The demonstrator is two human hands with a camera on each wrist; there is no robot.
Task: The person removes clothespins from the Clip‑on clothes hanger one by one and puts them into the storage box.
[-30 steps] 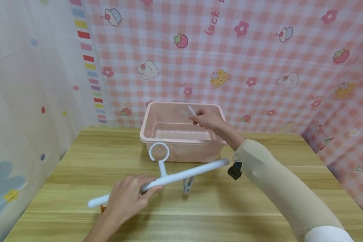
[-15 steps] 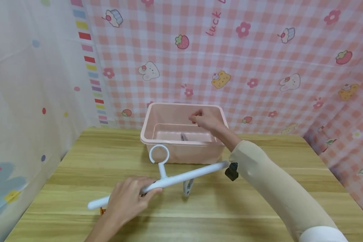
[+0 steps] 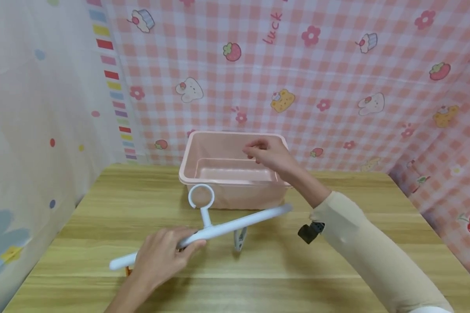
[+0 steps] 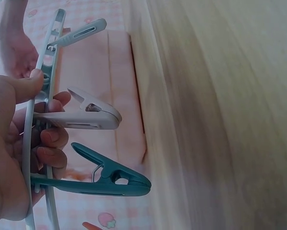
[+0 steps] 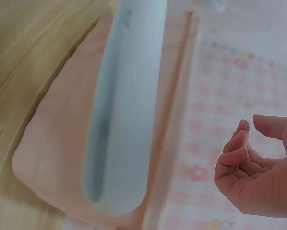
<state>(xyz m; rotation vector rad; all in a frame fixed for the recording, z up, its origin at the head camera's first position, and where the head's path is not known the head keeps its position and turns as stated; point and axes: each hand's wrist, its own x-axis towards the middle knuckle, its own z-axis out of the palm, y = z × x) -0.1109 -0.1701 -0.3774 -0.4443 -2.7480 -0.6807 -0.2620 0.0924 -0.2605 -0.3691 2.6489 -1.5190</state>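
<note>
Pink bin, hanger in front
The hanger (likely light, stiff, slick) should suit a hold near mid-bar, where the left hand wraps it; the right hand, thumb parted, holds nothing over the bin; clips hang in front.

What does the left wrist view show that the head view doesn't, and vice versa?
Only the left wrist view: the dark green clip and the pinkish-white clip. Only the head view: the hanger's ring hook and the beige sleeve. Both: the left hand gripping the white hanger, the right hand, the pink tub and a grey clip.
</note>
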